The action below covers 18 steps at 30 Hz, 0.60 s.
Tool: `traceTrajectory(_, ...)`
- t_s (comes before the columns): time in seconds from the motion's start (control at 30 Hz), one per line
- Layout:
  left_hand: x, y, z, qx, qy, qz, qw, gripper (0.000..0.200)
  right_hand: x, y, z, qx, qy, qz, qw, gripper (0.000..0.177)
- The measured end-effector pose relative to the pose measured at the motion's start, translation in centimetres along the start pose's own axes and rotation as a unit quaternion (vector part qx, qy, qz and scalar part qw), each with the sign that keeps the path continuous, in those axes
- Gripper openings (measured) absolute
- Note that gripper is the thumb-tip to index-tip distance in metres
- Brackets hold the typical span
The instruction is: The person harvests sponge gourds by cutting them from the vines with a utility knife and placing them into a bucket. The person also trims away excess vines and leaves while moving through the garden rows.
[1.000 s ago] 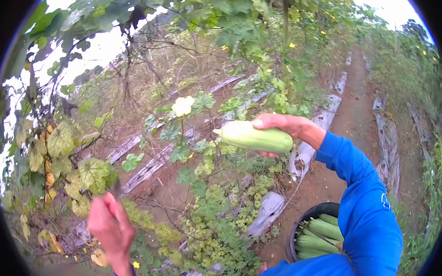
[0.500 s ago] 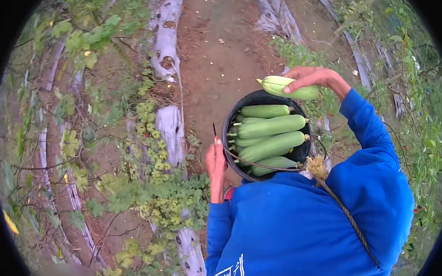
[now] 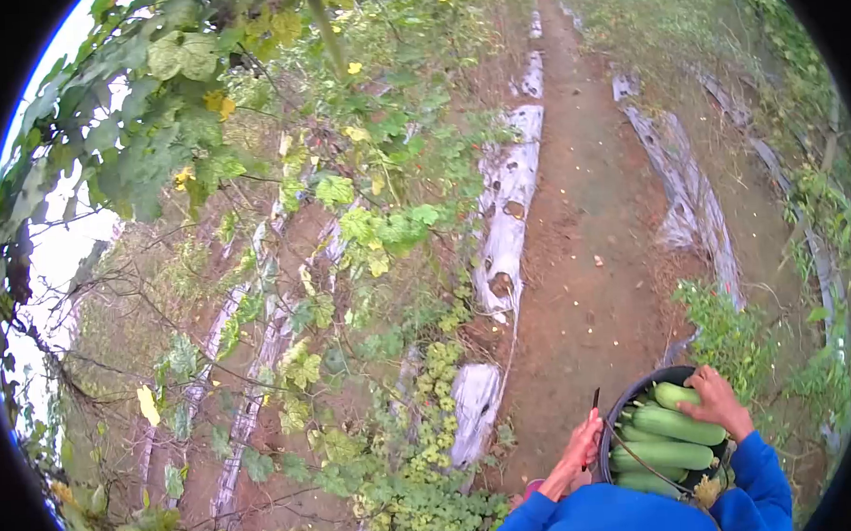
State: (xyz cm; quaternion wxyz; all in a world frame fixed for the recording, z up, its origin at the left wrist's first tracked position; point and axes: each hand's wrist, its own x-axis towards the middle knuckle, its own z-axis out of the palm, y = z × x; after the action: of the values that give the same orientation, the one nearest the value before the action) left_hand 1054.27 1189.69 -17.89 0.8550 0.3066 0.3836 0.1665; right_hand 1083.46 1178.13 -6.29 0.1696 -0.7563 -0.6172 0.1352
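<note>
A dark round bucket (image 3: 605, 447) at the lower right holds several pale green gourds (image 3: 677, 424) lying side by side. My right hand (image 3: 716, 402) is over the bucket's far right part, its fingers round a green gourd (image 3: 671, 394) that rests on top beside the others. At the bucket's left rim, my left hand (image 3: 582, 445) is closed round a small knife, whose dark narrow blade (image 3: 596, 398) points up. The knife's handle is mostly hidden in the fingers. A thin bucket handle (image 3: 646, 465) curves across the gourds.
A dirt path (image 3: 589, 211) runs ahead between strips of plastic mulch (image 3: 509, 224) with holes. Leafy vines (image 3: 181, 105) hang at the upper left, and low plants (image 3: 732, 328) grow right of the path. A tan fibre tuft (image 3: 707, 491) lies at the bucket's near edge.
My right hand has lowered its gourd from beyond the rim into the bucket. The view has tilted up and left, so bucket and hands appear lower right. The left hand still holds the knife.
</note>
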Motion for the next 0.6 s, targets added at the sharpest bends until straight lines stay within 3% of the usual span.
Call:
traceTrajectory(0.13,1.8,3.3,0.3,0.021,0.015,0.026,0.999,0.030,2.9,1.6,0.1,0.007,0.030,-0.027,0.999,0.046)
traceTrajectory(0.33,5.0,7.9,-1.3,0.012,0.044,0.040,0.998,0.032,10.1,3.9,-0.8,0.025,-0.021,0.013,0.999,0.045)
traceTrajectory(0.5,11.8,12.5,-4.2,-0.006,0.017,-0.009,1.000,0.035,18.3,6.4,0.2,0.089,0.081,0.080,0.990,0.046)
traceTrajectory(0.57,14.0,16.4,-3.6,-0.009,0.019,-0.005,1.000,0.037,21.0,8.2,0.4,0.115,0.050,0.092,0.988,0.049)
traceTrajectory(0.6,14.7,17.9,-3.2,-0.018,0.020,-0.005,1.000,0.040,22.3,9.4,0.2,0.294,-0.044,0.176,0.938,0.057)
